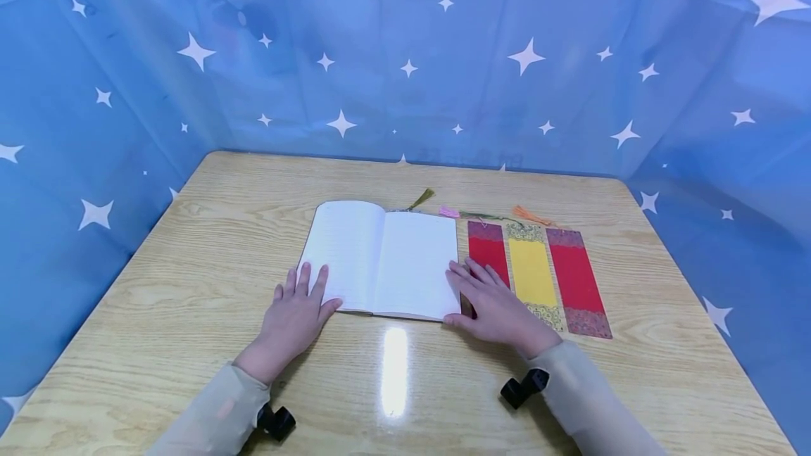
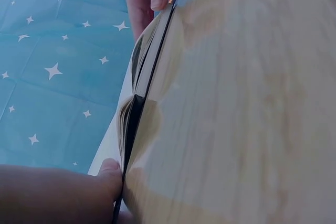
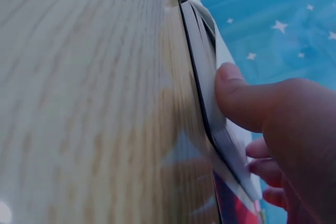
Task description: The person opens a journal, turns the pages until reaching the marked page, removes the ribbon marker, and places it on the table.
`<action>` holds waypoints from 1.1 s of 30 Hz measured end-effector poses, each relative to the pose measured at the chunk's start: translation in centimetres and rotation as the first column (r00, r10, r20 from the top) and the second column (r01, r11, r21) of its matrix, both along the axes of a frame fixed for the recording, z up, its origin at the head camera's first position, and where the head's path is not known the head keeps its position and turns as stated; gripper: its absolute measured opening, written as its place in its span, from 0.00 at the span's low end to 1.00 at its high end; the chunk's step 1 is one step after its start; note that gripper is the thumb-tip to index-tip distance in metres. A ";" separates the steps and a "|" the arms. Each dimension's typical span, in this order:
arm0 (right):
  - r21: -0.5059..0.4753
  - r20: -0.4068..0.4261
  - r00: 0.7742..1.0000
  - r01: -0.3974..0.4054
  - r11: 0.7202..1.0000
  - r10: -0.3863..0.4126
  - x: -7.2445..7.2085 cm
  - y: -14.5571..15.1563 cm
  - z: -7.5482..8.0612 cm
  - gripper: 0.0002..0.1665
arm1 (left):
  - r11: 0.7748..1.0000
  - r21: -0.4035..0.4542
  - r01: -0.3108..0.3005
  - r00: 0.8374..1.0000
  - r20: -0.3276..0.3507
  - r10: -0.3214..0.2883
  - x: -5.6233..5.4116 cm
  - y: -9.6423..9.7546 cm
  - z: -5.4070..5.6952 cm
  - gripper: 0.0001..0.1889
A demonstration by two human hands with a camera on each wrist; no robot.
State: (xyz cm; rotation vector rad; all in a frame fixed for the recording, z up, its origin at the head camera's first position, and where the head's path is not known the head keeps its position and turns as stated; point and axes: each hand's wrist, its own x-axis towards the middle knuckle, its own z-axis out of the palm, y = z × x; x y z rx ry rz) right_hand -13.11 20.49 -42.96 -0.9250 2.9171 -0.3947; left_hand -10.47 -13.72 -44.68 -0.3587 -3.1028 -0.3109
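An open notebook (image 1: 415, 252) with pale, faintly lined pages lies on the table. My left hand (image 1: 294, 315) rests on the lower left corner of its left page, fingers spread and straight. In the left wrist view, its thumb (image 2: 110, 174) lies at the notebook's bottom edge. At the lower right corner, my right hand (image 1: 497, 308) touches the right page's edge with loosely bent fingers. Its thumb (image 3: 233, 93) presses against the bottom edge of the pages in the right wrist view. An olive-green tassel (image 1: 421, 199) sticks out past the notebook's top edge.
Right of the notebook lie a red bookmark (image 1: 488, 252), partly covered by my right hand, a yellow bookmark (image 1: 533, 273) and another red bookmark (image 1: 578, 280). A pink tassel (image 1: 448, 212) and an orange tassel (image 1: 531, 215) lie above them. A blue starred cloth (image 1: 405, 97) surrounds the wooden table (image 1: 209, 266).
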 end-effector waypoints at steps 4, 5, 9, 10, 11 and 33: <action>0.001 0.002 1.000 0.003 1.000 -0.003 -0.1 -0.1 0.1 0.49 | 1.000 -0.022 0.005 1.000 -0.008 -0.005 -0.1 0.0 0.0 0.34; 0.002 -0.002 1.000 0.001 1.000 -0.001 -0.1 -0.2 0.2 0.49 | 1.000 -0.028 0.006 1.000 -0.009 -0.007 -0.2 0.0 0.1 0.34; 0.007 -0.009 1.000 0.006 1.000 -0.005 0.0 -0.4 0.3 0.48 | 0.999 -0.045 0.010 1.000 0.000 -0.010 -0.2 0.0 0.5 0.34; 0.006 -0.011 1.000 0.007 1.000 -0.007 0.0 -0.4 0.3 0.47 | 0.999 -0.048 0.010 1.000 0.004 -0.010 -0.2 0.0 0.6 0.34; 0.003 -0.012 1.000 0.010 1.000 -0.010 -0.1 -0.5 0.3 0.46 | 0.999 -0.050 0.009 1.000 0.010 -0.008 -0.2 0.0 0.6 0.34; -0.029 -0.022 1.000 0.013 0.999 -0.013 -0.5 -1.3 0.5 0.47 | 1.000 -0.004 -0.019 0.998 -0.064 0.019 -0.2 1.9 1.6 0.44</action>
